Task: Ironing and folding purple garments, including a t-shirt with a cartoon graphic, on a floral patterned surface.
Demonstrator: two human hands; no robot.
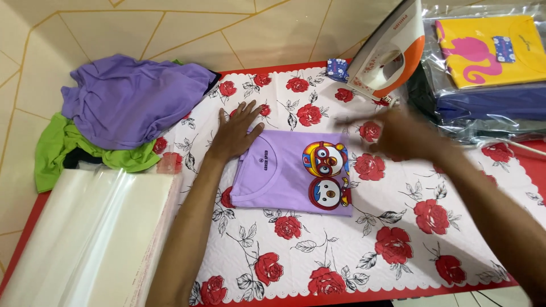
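Note:
A folded lilac T-shirt [284, 176] with two round cartoon faces printed on it lies on a white quilted cloth with red roses [318, 250]. My left hand [236, 133] rests flat on the shirt's collar end, fingers spread. My right hand [398, 133] hovers blurred just right of the shirt, fingers apart, holding nothing.
A purple garment [133, 96] and a green one [62, 150] are heaped at the left. Clear plastic bags [91, 239] are stacked at the front left. An upright white and orange iron [389, 54] stands at the back right, beside bagged folded shirts [489, 62].

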